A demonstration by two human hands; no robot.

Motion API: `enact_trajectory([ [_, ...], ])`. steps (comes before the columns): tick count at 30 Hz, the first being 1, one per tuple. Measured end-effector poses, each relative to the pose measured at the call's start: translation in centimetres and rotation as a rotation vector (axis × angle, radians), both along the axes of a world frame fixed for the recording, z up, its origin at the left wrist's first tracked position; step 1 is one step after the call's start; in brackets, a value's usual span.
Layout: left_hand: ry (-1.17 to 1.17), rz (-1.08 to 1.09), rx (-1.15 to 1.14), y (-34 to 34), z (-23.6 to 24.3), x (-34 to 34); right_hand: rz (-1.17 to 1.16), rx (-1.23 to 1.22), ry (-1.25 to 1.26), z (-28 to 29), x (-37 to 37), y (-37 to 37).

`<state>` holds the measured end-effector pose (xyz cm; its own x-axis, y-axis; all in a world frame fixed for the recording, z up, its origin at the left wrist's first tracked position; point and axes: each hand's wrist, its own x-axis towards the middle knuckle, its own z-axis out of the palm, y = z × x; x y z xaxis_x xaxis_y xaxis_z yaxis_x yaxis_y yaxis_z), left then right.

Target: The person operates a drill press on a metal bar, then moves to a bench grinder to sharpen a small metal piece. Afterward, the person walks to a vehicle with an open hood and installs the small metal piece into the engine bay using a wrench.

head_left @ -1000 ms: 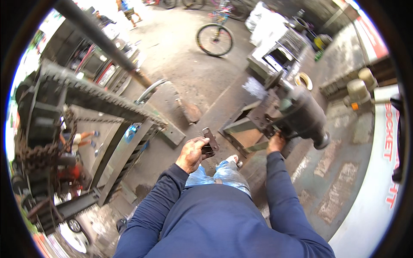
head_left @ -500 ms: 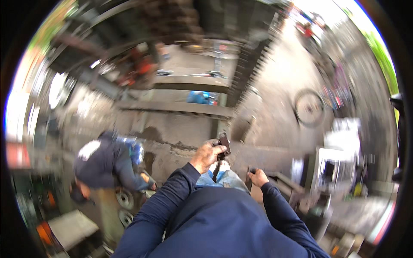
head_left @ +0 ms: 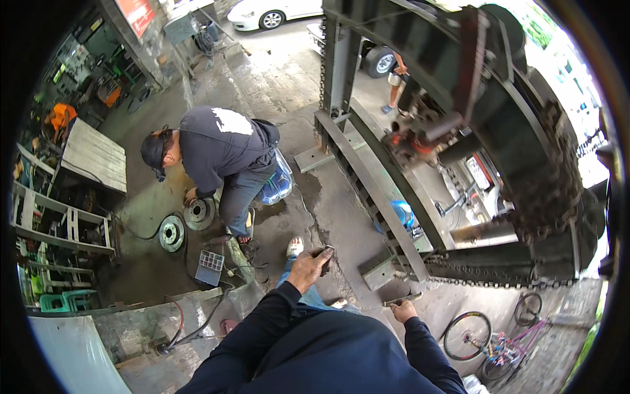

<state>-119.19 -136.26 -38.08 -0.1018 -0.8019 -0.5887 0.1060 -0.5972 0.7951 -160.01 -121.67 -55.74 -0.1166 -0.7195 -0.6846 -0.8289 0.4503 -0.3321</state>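
Note:
My left hand (head_left: 308,269) is in front of my body, its fingers closed on a small dark piece, blocky and flat-sided in the earlier view; now the fingers mostly hide it. Lower and to the right, my right hand (head_left: 403,311) is closed around a thin stick-like tool (head_left: 412,298), whose kind I cannot make out. Both hands are apart, over the stained concrete floor. Below my left hand, one of my feet shows in a light shoe (head_left: 295,247).
A bent-over co-worker (head_left: 220,151) sits at the left, a hand at one of two brake discs (head_left: 172,234). Nearby lies a compartment case (head_left: 210,266). A heavy steel frame (head_left: 374,190) with chains stands ahead to the right; a bicycle (head_left: 467,336) lies at lower right.
My view has swung left, so the co-worker and discs are nearer the middle and the steel frame is to the right. Both hands stay closed in front of me.

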Motion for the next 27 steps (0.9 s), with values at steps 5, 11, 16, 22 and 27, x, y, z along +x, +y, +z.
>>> enact_trajectory([
  [5,0.040,0.108,-0.046,-7.1,-2.6,6.1,0.063,-0.006,-0.010,1.5,6.4,-11.5],
  [11,0.102,0.089,0.172,-18.1,-5.3,15.4,0.145,0.015,0.061,2.9,17.1,-25.0],
  [16,0.261,0.194,0.086,-24.6,-4.0,23.9,0.182,-0.038,0.001,6.0,24.3,-39.2],
  [22,0.317,0.463,0.051,-27.8,-0.6,30.9,0.366,-0.218,0.045,9.0,33.8,-55.7],
  [27,0.206,0.688,-0.029,-29.7,-0.8,34.5,0.518,-0.375,-0.039,9.2,43.0,-69.3],
])
